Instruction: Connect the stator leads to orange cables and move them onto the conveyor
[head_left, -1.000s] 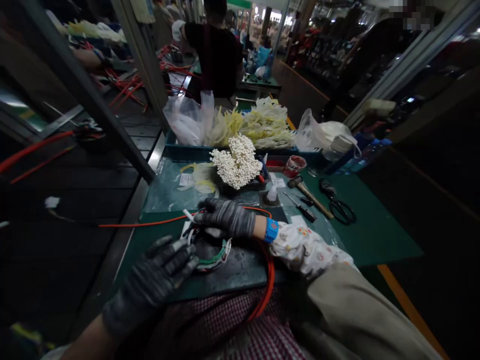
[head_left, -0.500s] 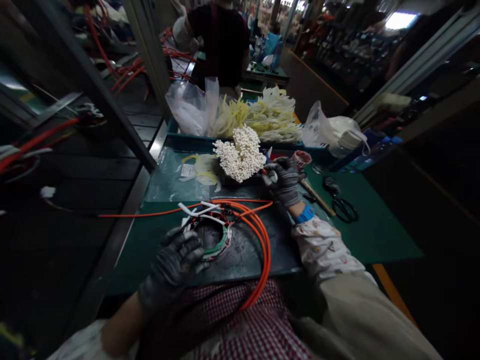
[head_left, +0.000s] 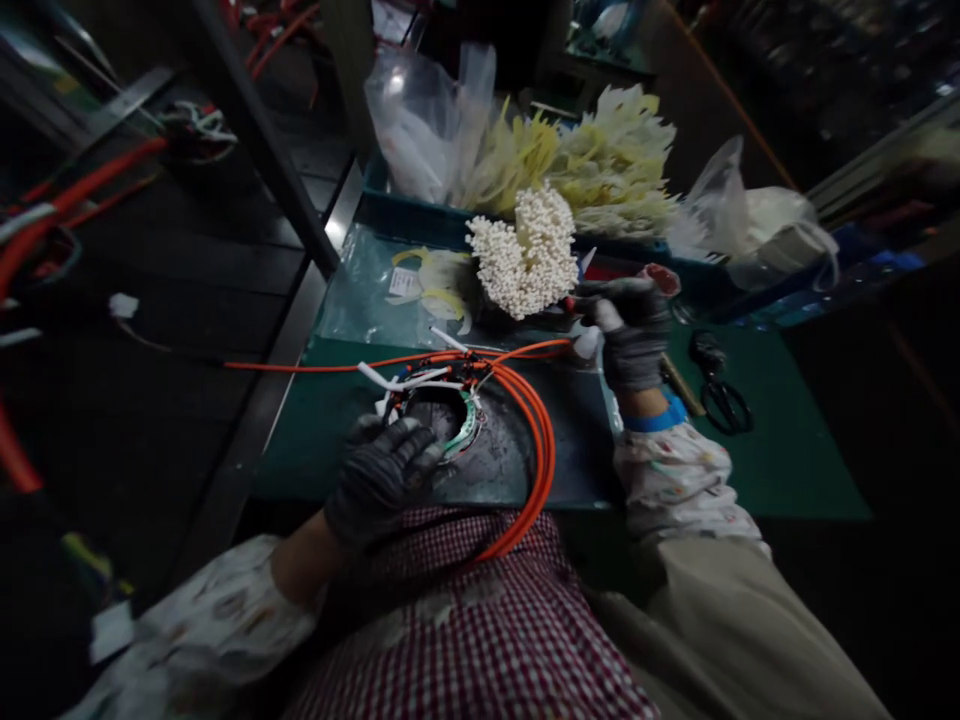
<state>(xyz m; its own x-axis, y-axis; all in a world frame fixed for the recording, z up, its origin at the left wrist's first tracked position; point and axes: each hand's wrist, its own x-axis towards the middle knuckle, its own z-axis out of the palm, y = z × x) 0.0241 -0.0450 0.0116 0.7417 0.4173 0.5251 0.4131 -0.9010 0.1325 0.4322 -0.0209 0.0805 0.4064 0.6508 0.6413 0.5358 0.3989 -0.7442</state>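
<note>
My left hand (head_left: 381,478), in a dark grey glove, lies curled over a round wire ring (head_left: 466,425) with green and white windings. Orange cables (head_left: 541,470) loop from that ring across a worn dark mat (head_left: 525,470). White wire ends stick out beside it. My right hand (head_left: 631,332), also gloved, is at the far edge of the mat. Its fingers are closed on something small and white (head_left: 587,341) where an orange cable ends. A dense white bundle of wire ends (head_left: 526,255) stands just left of that hand.
A blue tray (head_left: 420,218) holds pale yellow wire bundles (head_left: 607,165) and a plastic bag (head_left: 427,120). Black scissors (head_left: 720,395) lie on the green bench mat (head_left: 787,470). A clear plastic sheet (head_left: 360,290) with yellow-white wires lies near the white bundle. A metal bench edge (head_left: 289,330) runs along the left.
My right hand has moved from over the ring to the far edge of the mat. My left hand has moved up onto the ring. The view has tilted down.
</note>
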